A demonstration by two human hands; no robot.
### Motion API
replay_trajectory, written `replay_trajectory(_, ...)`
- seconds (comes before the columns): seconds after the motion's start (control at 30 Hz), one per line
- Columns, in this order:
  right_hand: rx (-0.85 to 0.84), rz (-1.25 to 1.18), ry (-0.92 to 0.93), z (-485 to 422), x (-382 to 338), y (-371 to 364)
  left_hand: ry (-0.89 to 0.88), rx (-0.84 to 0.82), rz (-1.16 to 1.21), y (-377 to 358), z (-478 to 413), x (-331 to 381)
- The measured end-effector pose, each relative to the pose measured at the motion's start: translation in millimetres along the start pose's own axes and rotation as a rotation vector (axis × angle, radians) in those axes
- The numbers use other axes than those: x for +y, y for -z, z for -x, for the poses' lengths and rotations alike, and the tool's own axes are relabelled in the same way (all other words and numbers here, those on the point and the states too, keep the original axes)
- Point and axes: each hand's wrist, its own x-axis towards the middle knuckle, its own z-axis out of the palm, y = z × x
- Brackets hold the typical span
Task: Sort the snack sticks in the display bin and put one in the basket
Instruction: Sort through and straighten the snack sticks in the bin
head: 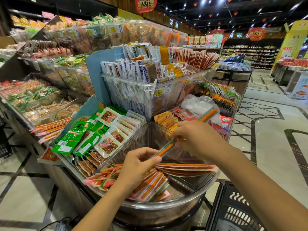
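Supermarket racks of packaged snacks crowd behind a round clear display bin [166, 207], with shiny tiled floor on either side. Over the bin both hands hold one snack stick [168, 147], its long axis slanting from near left up to far right. The left hand [138, 163] pinches the near end, and the right hand [197, 139] curls its fingers round the stick further along; an orange tip shows past that hand on the same line. Below, loose sticks [183, 169] lie in the bin, some fanned left to right, others angled towards me. A black basket [233, 207] sits at lower right, beside the bin
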Motion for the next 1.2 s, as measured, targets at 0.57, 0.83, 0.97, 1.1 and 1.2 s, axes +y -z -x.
replay_trajectory(0.57,0.313,-1.072,-0.377,-2,14,-1,0.005,-0.047,-0.033,5,-5,11)
replay_trajectory(0.83,0.294,-1.207,-0.491,4,-3,-12,-0.021,-0.187,-0.115,-12,-7,0)
replay_trajectory(0.97,0.397,-1.131,-0.463,6,0,-3,-0.023,-0.221,-0.215,-3,-12,-6)
replay_trajectory(1.1,0.596,-1.034,-0.454,3,16,9,-0.043,-0.249,-0.316,8,-14,-10)
replay_trajectory(1.2,0.618,-1.033,-0.442,6,20,12,-0.045,-0.277,-0.349,13,-15,-9)
